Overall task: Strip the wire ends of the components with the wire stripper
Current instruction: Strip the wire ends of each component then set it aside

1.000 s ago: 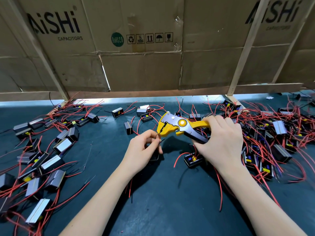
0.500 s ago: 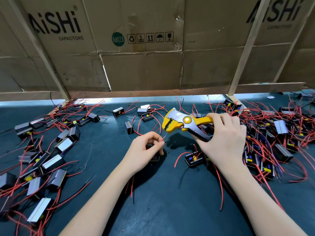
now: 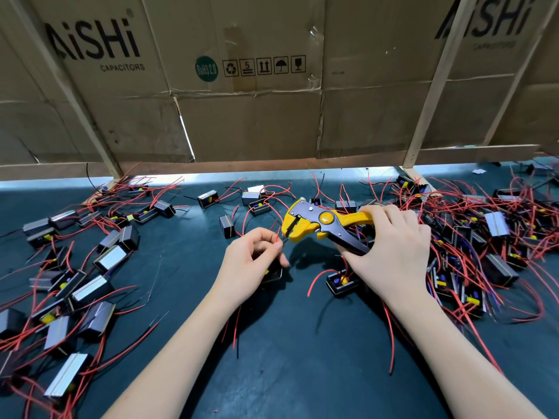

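Centrally, the yellow wire stripper hangs above the dark mat, its handles clasped in the right hand, nose pointing left. Just beside that nose, the left hand pinches a red wire end, a component under its fingers. Loose components crowd both sides; cardboard walls the back.

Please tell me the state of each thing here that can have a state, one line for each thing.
wire stripper: held up off the table, jaws at the wire tip.
red wire: pinched, end at the stripper's jaws.
left hand: pinches the red wire.
right hand: grips the stripper's handles.
component: lying on the table, untouched.
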{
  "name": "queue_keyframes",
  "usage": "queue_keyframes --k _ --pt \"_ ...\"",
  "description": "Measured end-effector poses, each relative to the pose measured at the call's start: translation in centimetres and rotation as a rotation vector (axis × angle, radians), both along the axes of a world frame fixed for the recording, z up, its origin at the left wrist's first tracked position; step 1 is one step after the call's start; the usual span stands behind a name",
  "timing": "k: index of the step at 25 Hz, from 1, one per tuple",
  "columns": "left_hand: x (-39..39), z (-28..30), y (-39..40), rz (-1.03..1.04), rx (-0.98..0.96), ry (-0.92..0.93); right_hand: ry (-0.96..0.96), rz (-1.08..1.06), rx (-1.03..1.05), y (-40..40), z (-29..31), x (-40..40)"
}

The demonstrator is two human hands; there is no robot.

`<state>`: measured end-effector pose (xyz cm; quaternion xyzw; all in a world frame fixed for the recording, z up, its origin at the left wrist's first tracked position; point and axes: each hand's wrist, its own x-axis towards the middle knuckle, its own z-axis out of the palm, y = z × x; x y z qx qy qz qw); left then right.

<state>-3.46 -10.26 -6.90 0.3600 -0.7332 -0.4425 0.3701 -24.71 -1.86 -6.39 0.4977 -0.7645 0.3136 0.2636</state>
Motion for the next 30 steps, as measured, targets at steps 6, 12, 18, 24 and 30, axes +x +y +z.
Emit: queue_keyframes --k 6,12,18,24,30 --pt "-0.1 -0.1 0.0 -0.004 -0.012 0.009 0.013 0.009 0.042 0.3 0.4 0.0" --pt "0.1 -0.1 -0.1 -0.012 -0.006 0.026 -0.004 0.039 -0.025 0.3 0.5 0.0" --pt "0.4 0.1 0.0 0.032 -0.116 -0.096 -0.006 0.024 -0.101 0.3 0.5 -0.3" --pt "1.6 1.1 0.1 -0.024 -0.249 -0.428 -0.136 -0.042 -0.144 0.5 0.5 -1.8" --pt "-1.2 0.6 3.3 -0.533 0.133 -0.064 -0.195 -0.061 -0.177 0.7 1.0 -2.4"
